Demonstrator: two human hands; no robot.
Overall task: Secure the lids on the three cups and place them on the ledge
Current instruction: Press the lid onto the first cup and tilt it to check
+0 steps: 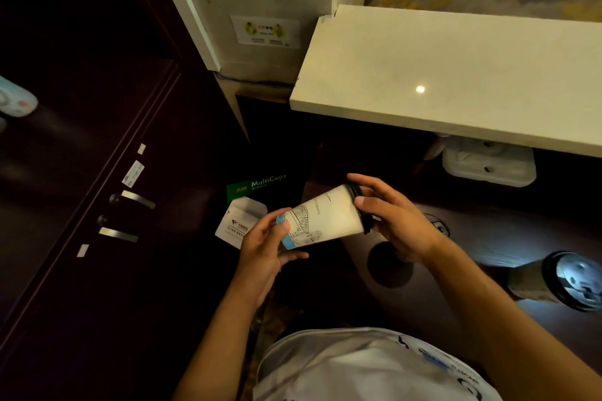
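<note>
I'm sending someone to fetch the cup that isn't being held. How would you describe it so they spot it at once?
Start at the pale stone ledge and look below it to the dark desk, far right. There stands a paper cup under a black lid, lit by a bluish glow. The other cup lies sideways between the person's hands.

Matt paper cup (pixel 325 216) with glossy black plastic lid (pixel 358 205) between both hands; polished, stone-like pale ledge (pixel 439 75) above; dark glossy wood desk (pixel 488 238) beneath.
</note>
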